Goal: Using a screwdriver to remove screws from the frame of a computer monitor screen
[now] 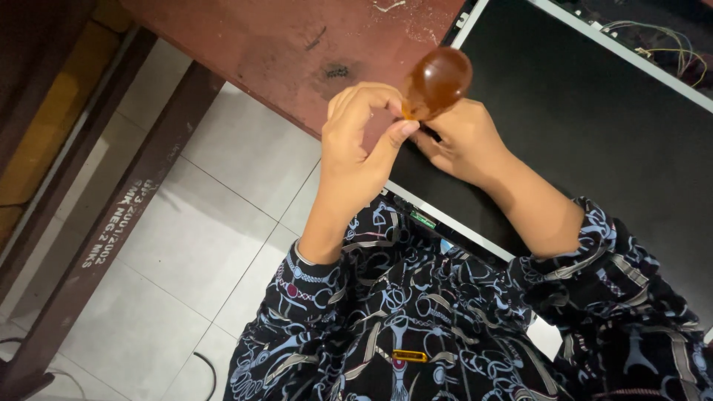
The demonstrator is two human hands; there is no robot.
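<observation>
One red table [297, 44], one dark panel [579, 111]; left hand [356, 148] and right hand [460, 141] both pinch one amber-handled screwdriver [437, 80].

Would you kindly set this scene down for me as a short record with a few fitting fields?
Left hand: left hand, thumb and fingers pinching at the base of the amber handle
Right hand: right hand, gripping low on the same tool
Tool: amber handle, translucent, rounded, pointing up; its shaft is hidden by the hands
Under the hands: dark flat panel with a pale frame, lying on the reddish-brown table
Panel corner: thin coloured wires
Clothing: dark patterned sleeves
Floor: pale tiles
</observation>
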